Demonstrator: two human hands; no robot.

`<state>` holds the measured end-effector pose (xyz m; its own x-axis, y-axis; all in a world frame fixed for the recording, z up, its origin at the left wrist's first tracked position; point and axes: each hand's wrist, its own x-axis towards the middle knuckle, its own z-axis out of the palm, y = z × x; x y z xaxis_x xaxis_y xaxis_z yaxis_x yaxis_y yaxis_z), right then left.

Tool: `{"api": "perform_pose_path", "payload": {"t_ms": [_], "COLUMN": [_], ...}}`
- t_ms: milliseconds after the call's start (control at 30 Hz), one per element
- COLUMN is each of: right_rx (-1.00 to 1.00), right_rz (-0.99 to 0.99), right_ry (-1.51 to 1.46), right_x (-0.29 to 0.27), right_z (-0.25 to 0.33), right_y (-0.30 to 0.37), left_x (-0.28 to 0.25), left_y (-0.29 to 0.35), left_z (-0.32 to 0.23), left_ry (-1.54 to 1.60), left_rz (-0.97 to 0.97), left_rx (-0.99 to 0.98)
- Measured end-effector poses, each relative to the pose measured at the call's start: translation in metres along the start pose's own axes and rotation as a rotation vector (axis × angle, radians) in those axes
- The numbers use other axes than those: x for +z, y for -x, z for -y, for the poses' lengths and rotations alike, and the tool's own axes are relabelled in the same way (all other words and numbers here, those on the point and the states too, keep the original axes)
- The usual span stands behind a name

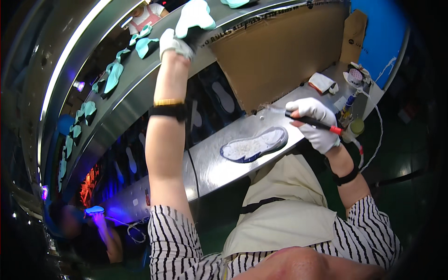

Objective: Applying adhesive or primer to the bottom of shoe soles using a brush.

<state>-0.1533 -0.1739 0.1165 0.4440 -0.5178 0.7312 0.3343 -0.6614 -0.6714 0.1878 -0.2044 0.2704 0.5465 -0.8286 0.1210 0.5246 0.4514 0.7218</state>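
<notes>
My left hand point(175, 45), in a white glove, is stretched far out to the raised metal belt. Its glove meets the lower left edge of a mint-green shoe-sole piece point(195, 19); the fingertips are hard to make out, so whether they grip it cannot be told. My right hand point(313, 122), also gloved in white, is closed around a brush point(321, 124) with a black and red handle. The brush's pale tip points left and is blurred. Below and left of it, a shoe sole point(254, 144) with a dark blue rim and whitish inside lies on the metal bench point(210, 173).
More mint-green pieces point(113, 77) line the belt. A cardboard sheet point(280, 56) stands behind the bench. Dark racks of soles point(224, 97) sit under the belt. A folded white cloth point(323, 84) and a small jar point(357, 126) are at right. A co-worker's hand point(98, 219) is at lower left.
</notes>
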Motion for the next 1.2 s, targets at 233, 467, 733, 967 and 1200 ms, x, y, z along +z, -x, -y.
{"api": "perform_pose_path", "payload": {"t_ms": [233, 467, 733, 967, 1200], "right_rx": [0.098, 0.145, 0.402, 0.523, 0.665], "right_rz": [0.028, 0.168, 0.112, 0.081, 0.069], "right_ry": [0.025, 0.004, -0.193, -0.206, -0.358], "right_x": [-0.015, 0.010, 0.026, 0.042, 0.054], "right_z": [-0.005, -0.009, -0.016, -0.031, -0.028], "right_y": [0.012, 0.020, 0.033, 0.040, 0.048], "left_x": [-0.030, -0.064, -0.069, -0.075, -0.151], "left_y": [-0.074, -0.032, 0.099, 0.219, 0.239], "left_z": [-0.017, -0.093, -0.105, -0.092, 0.057], "left_ry": [-2.048, -2.371, -1.877, -0.370, 0.151], "left_rz": [-0.213, -0.443, -0.060, 0.256, 0.388], "left_rx": [1.102, 0.211, 1.083, 0.765, -0.302]}}
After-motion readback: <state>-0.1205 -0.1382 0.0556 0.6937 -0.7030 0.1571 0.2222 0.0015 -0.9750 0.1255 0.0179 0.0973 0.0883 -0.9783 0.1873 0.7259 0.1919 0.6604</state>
